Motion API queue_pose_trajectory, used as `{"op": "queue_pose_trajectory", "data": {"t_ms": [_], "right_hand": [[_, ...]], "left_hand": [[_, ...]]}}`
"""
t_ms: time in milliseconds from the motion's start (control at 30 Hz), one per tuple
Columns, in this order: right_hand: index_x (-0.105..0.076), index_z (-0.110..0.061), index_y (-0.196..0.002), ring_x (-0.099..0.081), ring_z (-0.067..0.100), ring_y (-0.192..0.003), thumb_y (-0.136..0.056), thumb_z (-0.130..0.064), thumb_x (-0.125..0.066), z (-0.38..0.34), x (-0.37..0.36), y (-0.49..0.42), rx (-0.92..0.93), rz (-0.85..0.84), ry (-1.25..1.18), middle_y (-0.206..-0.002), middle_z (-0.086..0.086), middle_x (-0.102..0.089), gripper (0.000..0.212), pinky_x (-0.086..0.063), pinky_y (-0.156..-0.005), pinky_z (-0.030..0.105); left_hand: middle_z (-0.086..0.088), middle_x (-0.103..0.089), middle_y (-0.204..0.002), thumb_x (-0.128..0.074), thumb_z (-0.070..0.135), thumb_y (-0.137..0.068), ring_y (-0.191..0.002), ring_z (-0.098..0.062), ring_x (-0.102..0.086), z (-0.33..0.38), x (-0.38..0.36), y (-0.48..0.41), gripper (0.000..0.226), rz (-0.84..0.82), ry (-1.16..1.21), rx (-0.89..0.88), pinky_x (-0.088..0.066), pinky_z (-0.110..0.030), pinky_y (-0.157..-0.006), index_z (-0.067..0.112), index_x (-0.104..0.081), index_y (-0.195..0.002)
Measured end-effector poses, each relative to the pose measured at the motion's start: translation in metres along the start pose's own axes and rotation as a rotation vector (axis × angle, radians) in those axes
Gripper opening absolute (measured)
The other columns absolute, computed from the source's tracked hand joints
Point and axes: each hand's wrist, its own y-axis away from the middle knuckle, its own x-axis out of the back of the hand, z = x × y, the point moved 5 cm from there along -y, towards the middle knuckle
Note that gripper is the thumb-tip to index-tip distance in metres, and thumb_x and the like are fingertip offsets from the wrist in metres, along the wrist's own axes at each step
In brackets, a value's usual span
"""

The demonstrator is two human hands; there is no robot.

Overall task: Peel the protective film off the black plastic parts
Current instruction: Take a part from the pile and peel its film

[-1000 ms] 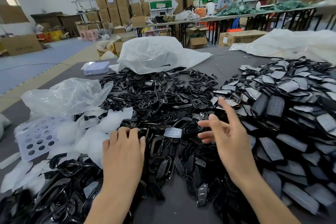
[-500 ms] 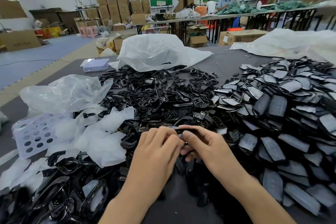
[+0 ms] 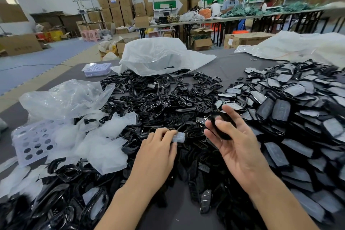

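My left hand [image 3: 157,152] pinches a small clear piece of film [image 3: 178,138] between thumb and fingertips, low over the middle of the pile. My right hand [image 3: 237,140] is raised palm up and holds a black plastic part [image 3: 223,125] between thumb and fingers, a little to the right of the film. Film and part are apart. Glossy black frame parts [image 3: 158,99] cover the middle of the grey table. To the right lies a heap of black parts with grey film on them [image 3: 291,110].
Peeled film pieces [image 3: 104,144] and a crumpled clear bag [image 3: 65,97] lie at left, by a white perforated tray [image 3: 31,142]. A big white bag [image 3: 160,56] sits behind the pile, another [image 3: 298,46] at back right. People work at far tables [image 3: 231,17].
My hands were together on one part half a second ago. They have moved apart: the left now holds the peeled film, the right has lifted the black part up and right.
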Motion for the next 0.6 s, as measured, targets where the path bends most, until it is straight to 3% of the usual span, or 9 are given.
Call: {"op": "queue_pose_trajectory", "data": {"t_ms": [167,433,533,600], "right_hand": [[-0.066,-0.016,-0.117,-0.074,0.017,-0.080,-0.099,-0.010,-0.056,0.009,0.000,0.000,-0.022,0.021,0.203,-0.103,0.011,-0.077,0.022,-0.057,-0.060,0.022],[-0.069,-0.014,-0.109,-0.073,0.018,-0.072,-0.107,-0.018,-0.046,0.012,0.012,-0.003,-0.013,0.120,0.310,-0.094,0.013,-0.077,0.024,-0.057,-0.061,0.023],[-0.070,-0.014,-0.107,-0.072,0.018,-0.070,-0.107,-0.017,-0.046,0.013,0.012,-0.003,-0.013,0.134,0.327,-0.090,0.011,-0.077,0.025,-0.057,-0.059,0.022],[-0.072,-0.015,-0.104,-0.073,0.019,-0.071,-0.106,-0.016,-0.046,0.014,0.012,-0.003,-0.012,0.145,0.350,-0.088,0.009,-0.076,0.026,-0.057,-0.059,0.023]], "left_hand": [[0.011,-0.045,-0.126,-0.043,0.049,-0.099,-0.119,-0.013,-0.044,0.000,-0.004,-0.004,0.041,-0.079,0.003,0.045,-0.036,-0.029,-0.101,0.034,-0.044,-0.137],[0.017,-0.039,-0.128,-0.031,0.061,-0.098,-0.126,-0.008,-0.036,0.007,-0.008,0.012,0.046,-0.195,-0.064,-0.072,-0.022,-0.025,-0.107,0.044,-0.040,-0.140],[0.014,-0.048,-0.126,-0.043,0.059,-0.097,-0.122,-0.011,-0.044,0.014,-0.008,0.013,0.043,-0.178,-0.067,-0.084,-0.025,-0.029,-0.109,0.040,-0.051,-0.135],[0.009,-0.059,-0.110,-0.063,0.047,-0.091,-0.105,-0.017,-0.058,0.019,-0.006,0.010,0.031,-0.117,-0.079,-0.097,-0.038,-0.035,-0.103,0.033,-0.067,-0.118]]}}
